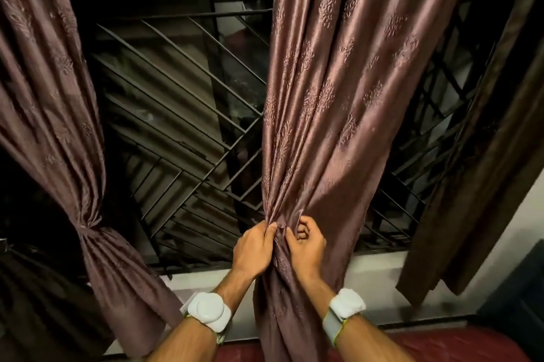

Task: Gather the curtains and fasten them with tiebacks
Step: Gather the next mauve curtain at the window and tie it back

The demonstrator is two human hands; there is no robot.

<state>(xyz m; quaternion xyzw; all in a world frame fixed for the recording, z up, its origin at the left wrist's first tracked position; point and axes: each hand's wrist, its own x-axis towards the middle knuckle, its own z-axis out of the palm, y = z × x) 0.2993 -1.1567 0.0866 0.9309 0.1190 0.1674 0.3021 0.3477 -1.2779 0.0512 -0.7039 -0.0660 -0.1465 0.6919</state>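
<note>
Barred window [182, 114] behind, white sill [379, 273] below. Left curtain [59, 114] already cinched with tieback [88, 230]. Middle curtain [338, 91] bunched at sill height, left hand [254, 249] and right hand [306, 247] both pinching gathered folds, grip closed on fabric. White wristbands [209, 312] worn.

The single head-worn view looks forward at a barred window [182, 114], close behind the curtain [338, 96].

A home: draped curtains [338, 96] over a barred window [182, 102] (night outside).
</note>
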